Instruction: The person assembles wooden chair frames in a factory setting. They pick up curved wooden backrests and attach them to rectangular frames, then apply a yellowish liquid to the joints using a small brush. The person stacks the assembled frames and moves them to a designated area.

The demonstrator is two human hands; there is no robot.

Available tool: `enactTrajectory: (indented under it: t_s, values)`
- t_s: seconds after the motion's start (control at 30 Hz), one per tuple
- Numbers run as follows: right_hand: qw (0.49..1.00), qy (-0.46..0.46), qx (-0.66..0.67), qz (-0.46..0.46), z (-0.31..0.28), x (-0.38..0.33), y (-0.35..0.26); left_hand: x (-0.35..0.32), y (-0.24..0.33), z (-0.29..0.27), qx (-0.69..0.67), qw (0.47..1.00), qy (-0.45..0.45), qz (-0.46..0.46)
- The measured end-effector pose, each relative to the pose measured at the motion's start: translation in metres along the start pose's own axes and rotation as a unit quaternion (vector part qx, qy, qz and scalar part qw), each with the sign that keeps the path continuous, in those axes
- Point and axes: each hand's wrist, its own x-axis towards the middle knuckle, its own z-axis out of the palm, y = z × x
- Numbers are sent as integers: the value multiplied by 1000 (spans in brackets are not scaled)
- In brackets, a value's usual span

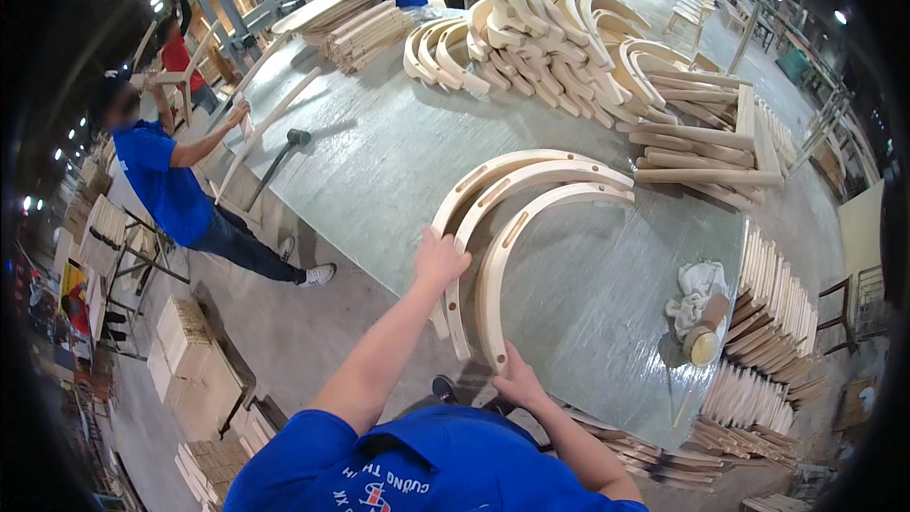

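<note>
Three pale wooden curved chair rails lie side by side on the grey-green table (370, 171), their open side facing right. Slots and small holes show along the edges of the outer rail (485, 171), the middle rail (517, 180) and the inner rail (492, 294). My left hand (442, 260) grips the left side of the outer and middle rails, its fingertips partly hidden. Down at the near end of the inner rail, my right hand (518, 377) is closed around its tip. The near ends of the rails reach past the table's edge.
A pile of curved rails (550, 28) covers the far side, beside stacked slats (365, 36). Straight wooden parts (706, 156) lie at right. A mallet (298, 137), a white cloth (700, 284) and a round container (701, 345) rest on the table. A co-worker (161, 171) stands left.
</note>
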Motion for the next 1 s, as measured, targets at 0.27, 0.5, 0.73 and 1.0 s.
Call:
enactTrajectory:
  t_s: [0.27,0.5,0.73,1.0]
  values:
    - [995,78,-64,-11,-40,-57,13,20,-34,7,-217,972,72,62]
    - [960,76,-263,-63,-53,-18,-37,56,-101,11,-493,870,-33,-3]
    - [935,112,-314,-119,-58,132,-140,154,-182,-28,-697,716,18,-39]
    - [910,134,-349,-177,-62,335,-244,375,-237,-116,-504,849,158,-26]
